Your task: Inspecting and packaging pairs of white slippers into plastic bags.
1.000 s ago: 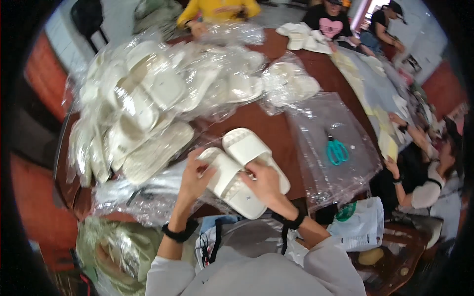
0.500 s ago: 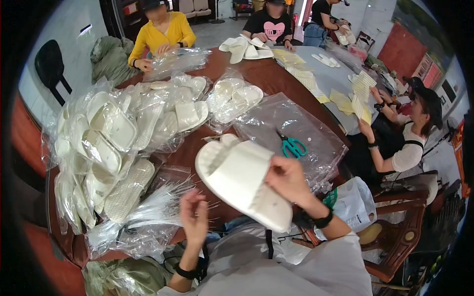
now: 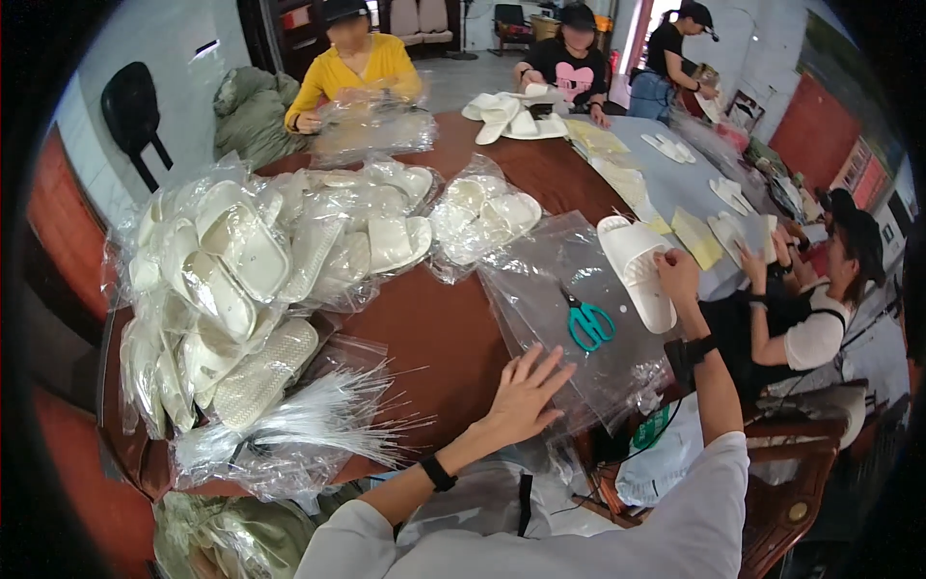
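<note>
My right hand (image 3: 678, 278) grips a pair of white slippers (image 3: 634, 268), held out to the right over a clear plastic bag (image 3: 559, 280) spread on the brown table (image 3: 424, 333). My left hand (image 3: 524, 393) rests flat, fingers spread, on the near edge of that plastic bag. Teal scissors (image 3: 588, 323) lie on the bag between my two hands.
A big heap of bagged white slippers (image 3: 241, 270) fills the table's left side, with a bundle of thin white ties (image 3: 309, 425) in front. Several other people sit around the table's far and right sides, handling slippers. A black chair (image 3: 130, 111) stands at the back left.
My right hand has carried the slippers from in front of me out to the right. My left hand has moved up from the table's edge onto the plastic bag.
</note>
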`<state>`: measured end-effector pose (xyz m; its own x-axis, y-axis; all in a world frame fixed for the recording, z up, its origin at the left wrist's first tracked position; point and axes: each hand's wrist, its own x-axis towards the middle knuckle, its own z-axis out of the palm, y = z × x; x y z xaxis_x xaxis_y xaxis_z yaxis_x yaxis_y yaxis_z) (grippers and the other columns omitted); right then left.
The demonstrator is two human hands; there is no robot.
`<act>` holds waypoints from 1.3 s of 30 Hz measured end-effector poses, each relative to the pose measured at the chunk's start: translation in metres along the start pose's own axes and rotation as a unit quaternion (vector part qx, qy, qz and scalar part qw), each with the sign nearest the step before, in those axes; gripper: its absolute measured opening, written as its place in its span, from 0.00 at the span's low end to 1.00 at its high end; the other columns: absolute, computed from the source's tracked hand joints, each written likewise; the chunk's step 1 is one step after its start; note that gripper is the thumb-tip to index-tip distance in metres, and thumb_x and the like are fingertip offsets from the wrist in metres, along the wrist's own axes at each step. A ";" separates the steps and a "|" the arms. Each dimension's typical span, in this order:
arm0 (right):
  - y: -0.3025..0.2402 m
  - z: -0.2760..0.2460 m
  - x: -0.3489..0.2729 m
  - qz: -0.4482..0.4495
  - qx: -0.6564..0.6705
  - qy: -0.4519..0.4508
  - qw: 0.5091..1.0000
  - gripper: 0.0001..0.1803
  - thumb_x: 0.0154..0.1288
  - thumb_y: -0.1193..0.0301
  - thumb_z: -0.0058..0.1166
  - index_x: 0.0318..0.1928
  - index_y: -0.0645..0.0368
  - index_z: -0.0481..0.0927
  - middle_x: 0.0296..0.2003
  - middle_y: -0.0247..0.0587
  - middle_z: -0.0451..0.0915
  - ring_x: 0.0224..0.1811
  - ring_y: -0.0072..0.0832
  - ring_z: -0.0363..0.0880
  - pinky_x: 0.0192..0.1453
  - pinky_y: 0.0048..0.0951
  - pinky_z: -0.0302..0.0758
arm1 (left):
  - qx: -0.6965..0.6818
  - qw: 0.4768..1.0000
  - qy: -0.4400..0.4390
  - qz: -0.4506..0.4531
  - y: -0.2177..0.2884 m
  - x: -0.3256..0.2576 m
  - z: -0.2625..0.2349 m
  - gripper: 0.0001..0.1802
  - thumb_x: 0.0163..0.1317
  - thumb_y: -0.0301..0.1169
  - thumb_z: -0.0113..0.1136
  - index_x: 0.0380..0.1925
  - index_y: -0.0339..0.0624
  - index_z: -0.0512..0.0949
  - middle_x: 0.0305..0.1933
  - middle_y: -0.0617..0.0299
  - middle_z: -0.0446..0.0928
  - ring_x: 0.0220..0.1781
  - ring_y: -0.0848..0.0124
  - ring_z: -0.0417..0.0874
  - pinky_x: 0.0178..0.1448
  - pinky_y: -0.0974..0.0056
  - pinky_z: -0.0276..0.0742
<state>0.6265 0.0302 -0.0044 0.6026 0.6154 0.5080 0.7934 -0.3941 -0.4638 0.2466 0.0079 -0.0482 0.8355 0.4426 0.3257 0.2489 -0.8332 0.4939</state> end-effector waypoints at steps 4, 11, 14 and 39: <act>0.012 0.042 0.032 0.029 -0.023 -0.087 0.996 0.17 0.58 0.59 0.57 0.31 0.63 0.82 0.30 0.51 0.83 0.35 0.48 0.81 0.40 0.43 0.75 | 0.027 0.999 -0.044 -0.013 -0.018 -0.004 0.020 0.40 0.55 0.41 0.66 0.68 0.53 0.61 0.73 0.54 0.54 0.73 0.46 0.50 0.68 0.38 0.51; 0.035 0.086 0.010 -0.044 0.010 -0.010 0.999 0.27 0.55 0.66 0.58 0.55 0.65 0.71 0.46 0.55 0.76 0.46 0.48 0.78 0.50 0.43 0.74 | 0.051 0.997 -0.023 -0.043 -0.017 -0.009 0.027 0.37 0.57 0.42 0.63 0.67 0.52 0.63 0.72 0.51 0.56 0.73 0.46 0.53 0.69 0.42 0.54; -0.023 0.059 -0.038 -0.079 0.144 -0.100 0.981 0.27 0.57 0.70 0.57 0.57 0.66 0.69 0.47 0.54 0.74 0.48 0.44 0.76 0.51 0.41 0.72 | 0.044 0.999 -0.011 -0.029 -0.020 -0.015 0.027 0.37 0.57 0.42 0.62 0.67 0.49 0.62 0.72 0.48 0.55 0.73 0.44 0.52 0.70 0.43 0.55; -0.210 -0.016 -0.241 -0.214 0.187 -0.263 0.922 0.17 0.61 0.74 0.55 0.51 0.61 0.74 0.50 0.53 0.70 0.54 0.51 0.69 0.59 0.44 0.67 | 0.157 0.911 0.151 -0.349 -0.068 -0.158 -0.341 0.33 0.55 0.55 0.64 0.57 0.50 0.74 0.48 0.51 0.80 0.42 0.57 0.84 0.51 0.57 0.76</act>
<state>0.3162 -0.0468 -0.0180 0.0383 0.9446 0.3258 0.8047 0.1641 -0.5705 -0.0692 0.1081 0.1413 0.2589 0.9328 0.2508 0.8356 -0.3465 0.4262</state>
